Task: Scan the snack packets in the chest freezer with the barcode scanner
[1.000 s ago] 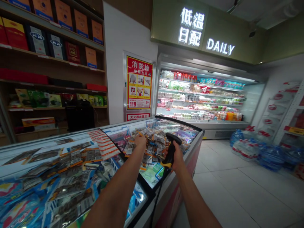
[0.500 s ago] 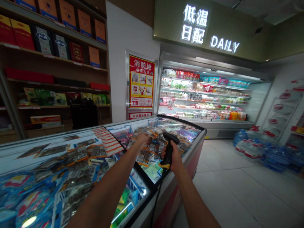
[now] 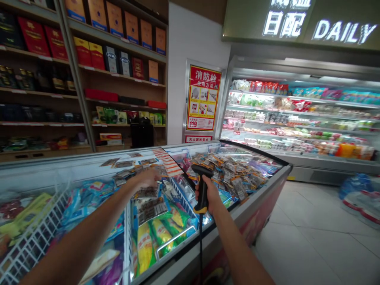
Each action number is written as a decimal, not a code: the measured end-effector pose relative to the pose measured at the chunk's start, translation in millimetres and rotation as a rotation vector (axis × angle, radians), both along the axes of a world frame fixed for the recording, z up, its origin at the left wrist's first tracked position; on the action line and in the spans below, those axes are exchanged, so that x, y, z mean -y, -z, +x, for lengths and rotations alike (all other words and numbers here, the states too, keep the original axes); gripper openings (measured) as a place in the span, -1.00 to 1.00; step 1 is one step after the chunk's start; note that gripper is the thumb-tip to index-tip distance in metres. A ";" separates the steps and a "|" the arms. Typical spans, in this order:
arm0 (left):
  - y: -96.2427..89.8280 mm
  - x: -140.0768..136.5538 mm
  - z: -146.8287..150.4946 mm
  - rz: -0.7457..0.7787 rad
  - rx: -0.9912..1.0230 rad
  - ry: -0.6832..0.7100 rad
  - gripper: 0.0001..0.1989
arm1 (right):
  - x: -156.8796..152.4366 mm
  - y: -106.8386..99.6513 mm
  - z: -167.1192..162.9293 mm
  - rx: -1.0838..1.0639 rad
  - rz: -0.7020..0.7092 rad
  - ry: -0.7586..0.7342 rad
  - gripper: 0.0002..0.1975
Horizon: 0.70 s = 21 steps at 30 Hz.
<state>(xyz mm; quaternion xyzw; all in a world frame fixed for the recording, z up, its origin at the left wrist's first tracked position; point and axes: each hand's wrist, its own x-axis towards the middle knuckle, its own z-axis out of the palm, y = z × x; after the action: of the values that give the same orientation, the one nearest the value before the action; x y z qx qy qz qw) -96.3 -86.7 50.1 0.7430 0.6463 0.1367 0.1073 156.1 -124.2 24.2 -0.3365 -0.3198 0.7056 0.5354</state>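
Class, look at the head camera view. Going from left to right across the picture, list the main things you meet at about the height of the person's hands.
White wire basket → left hand on the packets → right hand gripping the black barcode scanner → heap of small packets on the freezer glass → lit refrigerated shelves → packs of water bottles on the floor.

Both bare forearms extend forward from the near edge. Left hand (image 3: 146, 179) reaches far and left, palm down, blurred, fingers indistinct. Right hand (image 3: 209, 194) sits nearer on the right, fingers curled tight in a fist-like grip, wrist straight.
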 end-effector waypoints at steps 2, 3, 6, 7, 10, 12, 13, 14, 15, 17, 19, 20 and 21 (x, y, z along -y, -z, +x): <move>6.4 2.4 1.9 -0.060 0.114 -0.025 -0.81 | 1.1 1.6 -4.9 0.013 -0.008 -0.011 -0.71; 9.2 1.9 4.0 -0.078 0.146 -0.027 -0.78 | 1.5 1.8 -6.1 0.016 -0.010 -0.010 -0.71; 12.9 -2.7 8.0 -0.108 0.116 -0.025 -0.73 | 2.3 1.0 -6.8 0.014 -0.014 -0.008 -0.71; 11.8 -4.2 7.6 -0.124 0.100 -0.027 -0.74 | 2.4 0.4 -6.2 0.010 -0.013 -0.006 -0.71; 0.6 -7.3 1.3 -0.173 0.139 0.003 -0.83 | 2.6 -1.2 -3.7 0.000 -0.005 0.015 -0.71; -12.2 -9.5 -3.8 -0.170 0.259 0.042 -0.85 | 2.5 -2.0 -2.0 0.000 0.001 0.021 -0.71; -19.1 -11.3 -5.1 -0.147 0.354 0.038 -0.85 | 2.4 -2.6 -1.4 -0.001 0.008 0.021 -0.71; -25.6 -13.8 -5.1 -0.112 0.465 0.010 -0.86 | 2.4 -3.3 -1.1 -0.005 0.015 0.019 -0.70; -31.0 -17.0 -3.4 -0.066 0.588 -0.034 -0.87 | 2.5 -4.3 -1.0 -0.012 0.023 0.017 -0.70; -37.3 -25.8 5.9 0.037 0.854 -0.138 -0.89 | 3.0 -7.5 -1.5 -0.030 0.035 0.015 -0.69; -35.7 -36.7 21.9 0.148 1.107 -0.229 -0.87 | 4.0 -12.1 -2.3 -0.045 0.032 0.008 -0.69; -32.2 -42.3 31.6 0.189 1.215 -0.257 -0.86 | 4.5 -14.6 -2.6 -0.049 0.032 0.006 -0.70; -27.4 -47.7 41.8 0.212 1.299 -0.278 -0.86 | 5.0 -16.9 -2.6 -0.047 0.036 0.006 -0.70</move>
<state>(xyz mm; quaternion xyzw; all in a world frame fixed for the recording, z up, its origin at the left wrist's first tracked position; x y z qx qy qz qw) -54.5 -39.0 77.5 0.4263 0.5233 0.6313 0.3820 153.4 -129.2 41.1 -0.3112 -0.3184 0.7058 0.5510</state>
